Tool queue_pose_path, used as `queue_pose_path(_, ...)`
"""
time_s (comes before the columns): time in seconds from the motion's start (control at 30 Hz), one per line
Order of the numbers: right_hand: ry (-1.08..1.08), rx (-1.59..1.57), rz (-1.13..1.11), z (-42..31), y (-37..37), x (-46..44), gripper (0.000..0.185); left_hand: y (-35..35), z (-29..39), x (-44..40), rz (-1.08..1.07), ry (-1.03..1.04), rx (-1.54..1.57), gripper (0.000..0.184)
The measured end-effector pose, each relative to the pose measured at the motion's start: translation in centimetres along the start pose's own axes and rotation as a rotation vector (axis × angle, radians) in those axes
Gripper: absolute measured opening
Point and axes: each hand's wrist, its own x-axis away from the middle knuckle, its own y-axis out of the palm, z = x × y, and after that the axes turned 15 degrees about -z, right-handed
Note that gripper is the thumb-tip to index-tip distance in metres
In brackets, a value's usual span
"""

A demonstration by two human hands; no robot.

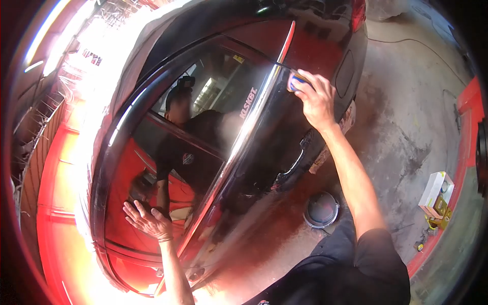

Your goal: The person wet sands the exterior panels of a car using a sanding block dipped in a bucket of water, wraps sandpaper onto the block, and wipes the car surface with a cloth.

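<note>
My left hand (147, 221) lies against the lower window glass of a dark car door, fingers stretched out and holding nothing. Higher up, my right hand (319, 99) is closed around a small round thing with blue and pale sides, apparently a roll of tape (295, 82). It is at the door panel (274, 122), just below the shiny trim strip (239, 145). The car window (203, 132) mirrors a person in dark clothes and carries pale lettering (248, 103). Below my right hand is the door handle (295, 162).
On the floor beside the car stands a round dark bucket-like container (321, 209). An open white box (436, 190) with small yellow items sits by a red edge (467, 122) at right. A cable (422, 43) crosses the concrete floor. Pale sheeting (129, 66) borders the car's far side.
</note>
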Motion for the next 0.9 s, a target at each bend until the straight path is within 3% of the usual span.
queue_pose_path(0.17, 0.045, -0.011, 0.059, -1.4, 0.7, -0.5, 0.035, -0.1, 0.5, 0.4, -0.006, -0.024, -0.013, 0.063)
queue_pose_path(0.27, 0.181, -0.036, 0.134, -4.4, 2.3, -0.5, 0.034, -0.3, 0.4, 0.2, -0.007, -0.016, 0.021, 0.063)
queue_pose_path(0.4, 0.199, -0.061, 0.044, -11.4, 4.4, 7.6, 0.037, -0.2, 0.4, 0.3, 0.005, -0.006, 0.037, 0.062)
queue_pose_path(0.5, 0.158, -0.065, 0.237, -6.5, 4.8, 4.5, 0.035, 0.1, 0.4, 0.2, 0.021, -0.004, 0.036, 0.062)
queue_pose_path(0.6, 0.536, -0.053, 0.249, -4.5, 4.7, 1.9, 0.033, -0.4, 0.3, 0.2, 0.009, -0.010, 0.020, 0.062)
queue_pose_path(0.73, 0.288, -0.094, 0.278, -12.0, 6.7, 9.7, 0.033, -0.3, 0.8, 0.2, 0.016, -0.012, 0.026, 0.061)
queue_pose_path(0.87, 0.341, -0.134, 0.290, -6.8, 5.4, 4.5, 0.032, -0.4, 0.9, 0.2, 0.001, -0.023, 0.018, 0.062)
queue_pose_path(0.9, 0.436, -0.132, 0.311, -6.0, 5.0, 2.9, 0.031, -0.2, 0.9, 0.1, 0.012, -0.014, 0.027, 0.062)
